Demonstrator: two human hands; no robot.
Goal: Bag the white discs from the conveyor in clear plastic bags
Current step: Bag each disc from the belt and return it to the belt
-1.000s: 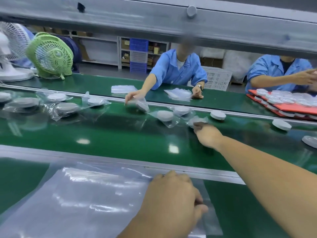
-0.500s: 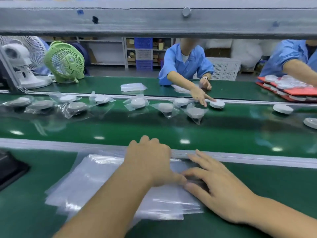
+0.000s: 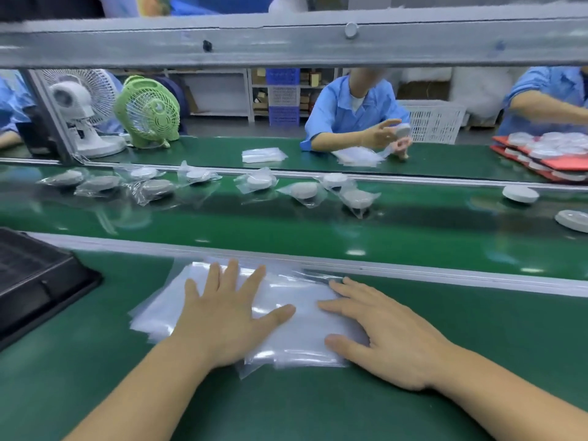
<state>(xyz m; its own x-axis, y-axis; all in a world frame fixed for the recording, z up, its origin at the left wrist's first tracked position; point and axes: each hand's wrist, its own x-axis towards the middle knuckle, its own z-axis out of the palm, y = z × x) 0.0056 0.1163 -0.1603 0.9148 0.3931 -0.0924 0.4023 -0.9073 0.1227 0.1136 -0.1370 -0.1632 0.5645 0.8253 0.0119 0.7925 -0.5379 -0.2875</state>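
Note:
A stack of clear plastic bags lies on the green bench in front of me. My left hand rests flat on the stack with fingers spread. My right hand lies flat on the stack's right edge, fingers straight. On the green conveyor belt beyond, two bare white discs sit at the right, one farther and one nearer. Several discs in bags lie along the belt's middle and left.
A black tray sits at my left. A grey metal bar crosses overhead. Across the belt, a person in blue holds a disc over bags; a red tray of discs lies far right. Two fans stand far left.
My right hand came back from the belt to the bag stack. My left hand opened from curled to flat and spread on the stack. The bagged discs have shifted left along the belt.

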